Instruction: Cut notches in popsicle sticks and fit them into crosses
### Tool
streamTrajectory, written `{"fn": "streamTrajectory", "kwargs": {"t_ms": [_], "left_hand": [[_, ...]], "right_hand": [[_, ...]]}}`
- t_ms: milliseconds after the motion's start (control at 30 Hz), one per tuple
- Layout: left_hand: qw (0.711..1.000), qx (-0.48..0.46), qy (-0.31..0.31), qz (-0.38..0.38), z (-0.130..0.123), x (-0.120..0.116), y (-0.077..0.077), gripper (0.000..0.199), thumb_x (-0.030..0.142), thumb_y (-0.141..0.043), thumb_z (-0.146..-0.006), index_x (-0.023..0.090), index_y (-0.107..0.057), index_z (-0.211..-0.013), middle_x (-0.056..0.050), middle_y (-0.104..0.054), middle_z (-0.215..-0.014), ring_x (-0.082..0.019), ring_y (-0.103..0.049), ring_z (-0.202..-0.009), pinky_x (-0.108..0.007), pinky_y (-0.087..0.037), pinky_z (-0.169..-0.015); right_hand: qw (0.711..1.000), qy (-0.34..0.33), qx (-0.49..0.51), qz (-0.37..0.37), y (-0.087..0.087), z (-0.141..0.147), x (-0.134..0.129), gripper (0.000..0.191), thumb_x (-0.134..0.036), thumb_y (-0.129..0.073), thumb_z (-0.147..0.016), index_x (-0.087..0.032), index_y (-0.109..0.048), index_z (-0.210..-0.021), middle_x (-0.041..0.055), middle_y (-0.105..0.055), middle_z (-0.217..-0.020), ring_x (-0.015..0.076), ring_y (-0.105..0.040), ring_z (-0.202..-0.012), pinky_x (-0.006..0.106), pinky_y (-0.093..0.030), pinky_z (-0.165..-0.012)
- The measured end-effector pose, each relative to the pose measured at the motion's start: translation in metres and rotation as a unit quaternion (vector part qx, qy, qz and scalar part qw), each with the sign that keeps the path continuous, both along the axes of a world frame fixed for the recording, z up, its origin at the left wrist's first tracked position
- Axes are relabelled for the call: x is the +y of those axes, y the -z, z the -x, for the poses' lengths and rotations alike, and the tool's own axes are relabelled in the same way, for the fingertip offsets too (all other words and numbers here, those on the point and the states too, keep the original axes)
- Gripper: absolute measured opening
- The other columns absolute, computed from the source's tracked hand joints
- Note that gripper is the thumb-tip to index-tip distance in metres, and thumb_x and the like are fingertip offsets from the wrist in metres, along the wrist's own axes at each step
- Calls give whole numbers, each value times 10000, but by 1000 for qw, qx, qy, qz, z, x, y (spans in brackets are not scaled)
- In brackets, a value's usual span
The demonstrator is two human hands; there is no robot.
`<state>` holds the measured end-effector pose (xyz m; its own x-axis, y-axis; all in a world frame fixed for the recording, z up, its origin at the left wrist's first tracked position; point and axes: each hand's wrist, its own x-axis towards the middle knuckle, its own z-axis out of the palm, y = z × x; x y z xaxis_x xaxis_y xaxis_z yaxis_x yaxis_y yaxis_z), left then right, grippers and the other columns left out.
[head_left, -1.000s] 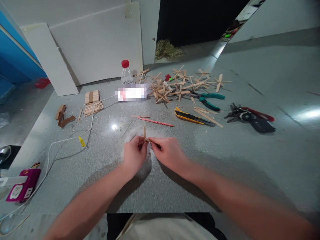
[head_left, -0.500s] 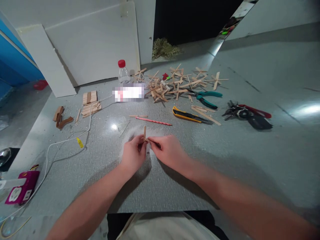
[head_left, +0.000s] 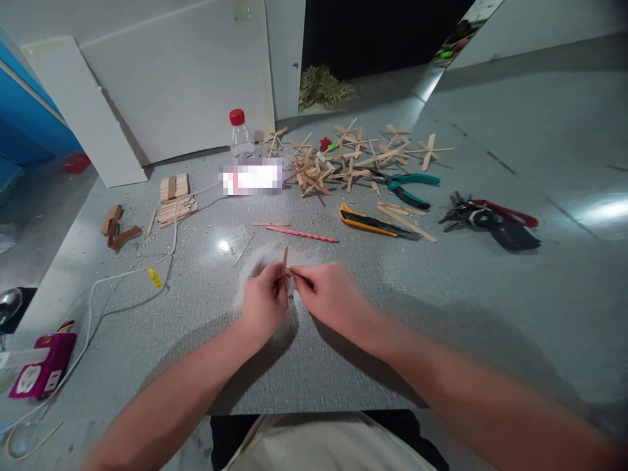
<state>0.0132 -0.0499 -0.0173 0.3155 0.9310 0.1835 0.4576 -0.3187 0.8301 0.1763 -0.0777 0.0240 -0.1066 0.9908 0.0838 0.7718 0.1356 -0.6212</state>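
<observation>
Near the middle of the grey table, my left hand [head_left: 265, 297] pinches a small wooden stick piece [head_left: 285, 258] whose one end points up and away from me. My right hand [head_left: 328, 288] is closed against the same piece from the right, fingertips touching it near its lower end. The fingers hide most of the joint between the sticks. Just beyond the hands lie a red pencil [head_left: 301, 233] and a thin flat stick [head_left: 271, 224]. Pale dust is spread on the table around my hands.
Behind are a heap of crossed sticks [head_left: 311, 173], a red-capped bottle [head_left: 242, 137], pliers [head_left: 412, 186] and a yellow cutter [head_left: 370, 221]. Keys [head_left: 466, 212] lie right. Stick bundles [head_left: 174, 190], a white cable [head_left: 93, 314] and a purple box [head_left: 52, 366] are left.
The view has shifted slightly, so the objects at the back sit a little higher. Both hands keep nearly the same hold on the stick piece.
</observation>
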Motion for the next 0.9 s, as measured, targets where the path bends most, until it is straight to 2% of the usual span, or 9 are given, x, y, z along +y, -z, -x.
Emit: {"fn": "streamTrajectory", "kwargs": {"t_ms": [133, 233, 400, 633, 900], "left_hand": [[1000, -9, -9, 2, -2, -4, -3, 207, 163, -556, -961, 183, -676, -1130, -60, -790, -899, -148, -716, -709, -258, -522, -637], [1000, -8, -8, 0, -3, -8, -5, 225, 142, -567, -950, 189, -675, -1141, -52, -795, -875, -154, -726, -697, -266, -533, -640], [1000, 0, -5, 4, -4, -7, -3, 263, 133, -556, -954, 189, -660, -1188, -68, -814, -935, -178, -769, -769, -283, -560, -672], [1000, 6, -26, 11, -2, 5, -1, 253, 178, -617, -945, 195, -668, -1192, -55, -803, -898, -178, -733, -707, -312, -552, -687], [992, -88, -50, 74, 3, 14, -1, 166, 262, -647, -969, 195, -673, -1119, -88, -822, -969, -193, -790, -824, -315, -616, -751]], "right_hand": [[1000, 15, -1, -5, 5, 9, -1, 262, -112, -533, -963, -190, -728, -806, 77, -789, -782, 183, -669, -654, 322, -328, -633], [1000, 23, -6, -4, 7, 11, 1, 252, -128, -535, -972, -185, -735, -829, 85, -796, -810, 190, -680, -675, 320, -337, -637], [1000, 21, -17, 4, 4, 7, 4, 269, -138, -557, -956, -189, -710, -741, 67, -764, -720, 177, -645, -614, 330, -292, -605], [1000, 19, -12, 0, 6, 10, 5, 244, -145, -531, -970, -186, -730, -834, 75, -782, -783, 184, -655, -640, 333, -301, -615], [998, 24, 54, -17, 6, -2, 1, 259, -200, -524, -986, -209, -779, -1027, 84, -815, -892, 200, -686, -693, 319, -397, -644]]}}
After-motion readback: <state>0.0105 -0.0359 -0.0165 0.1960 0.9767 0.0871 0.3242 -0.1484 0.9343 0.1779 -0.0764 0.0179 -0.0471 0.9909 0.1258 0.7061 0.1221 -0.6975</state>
